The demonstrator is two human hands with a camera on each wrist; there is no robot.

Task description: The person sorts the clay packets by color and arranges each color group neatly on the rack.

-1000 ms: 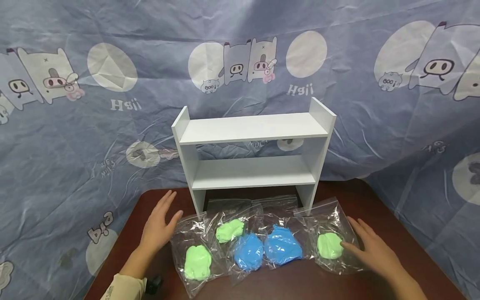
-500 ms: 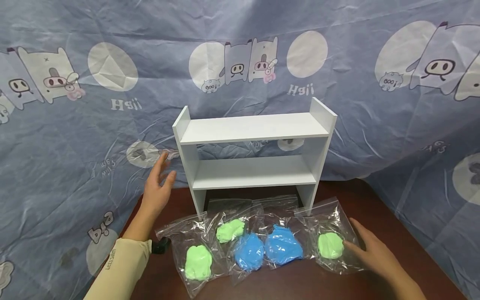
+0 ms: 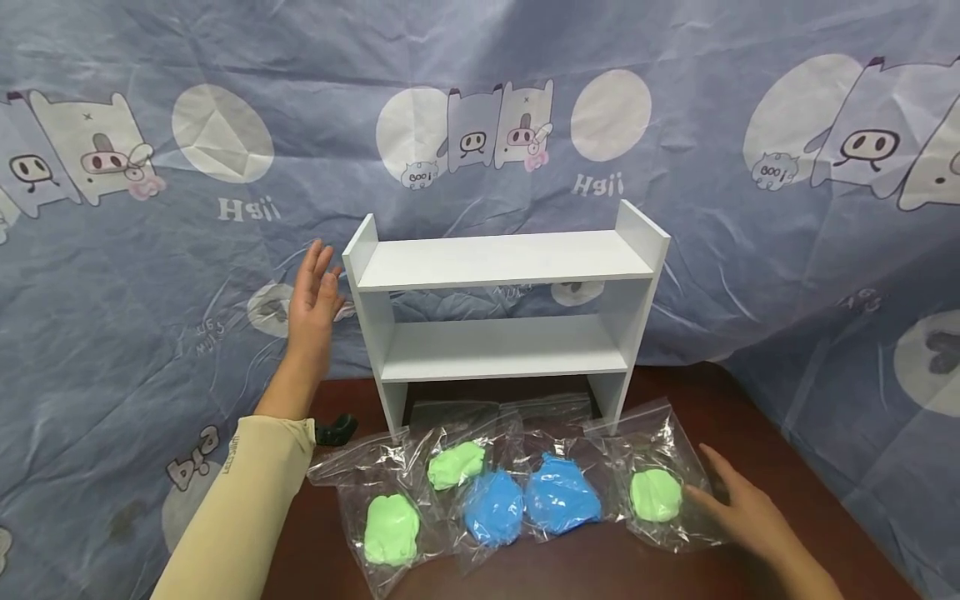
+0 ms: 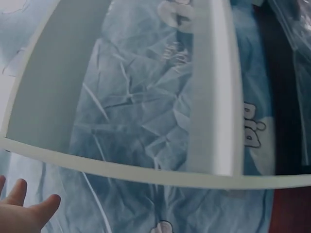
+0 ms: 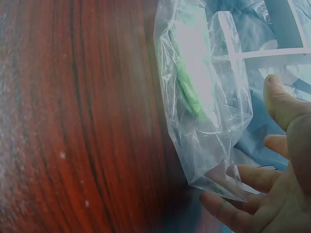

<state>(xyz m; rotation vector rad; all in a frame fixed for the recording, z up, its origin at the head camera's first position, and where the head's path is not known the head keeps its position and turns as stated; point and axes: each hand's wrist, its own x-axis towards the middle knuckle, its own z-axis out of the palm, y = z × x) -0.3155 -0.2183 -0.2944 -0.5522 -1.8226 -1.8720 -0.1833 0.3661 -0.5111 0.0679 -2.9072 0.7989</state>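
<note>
My left hand (image 3: 309, 312) is raised beside the left side panel of a white two-tier shelf (image 3: 495, 258), fingers extended and holding nothing. In the left wrist view, its fingers (image 4: 47, 208) appear at the lower left, apart from the panel edge (image 4: 146, 174). My right hand (image 3: 750, 512) lies low at the right, next to a clear zip bag with a green lump (image 3: 656, 495). In the right wrist view, its relaxed fingers (image 5: 257, 178) are at the corner of that plastic bag (image 5: 206, 138); whether they touch it, I cannot tell.
Left of that bag, more clear bags lie in a row before the shelf, holding green lumps (image 3: 392, 530) (image 3: 456, 465) and blue lumps (image 3: 493, 507) (image 3: 562, 495). They rest on a dark red-brown table (image 3: 570, 571). A blue cartoon-print cloth (image 3: 480, 50) hangs behind and around.
My left hand has risen from beside the leftmost bag to the shelf's left side, and that bag's upper left corner has spread outward. My right hand has hardly moved.
</note>
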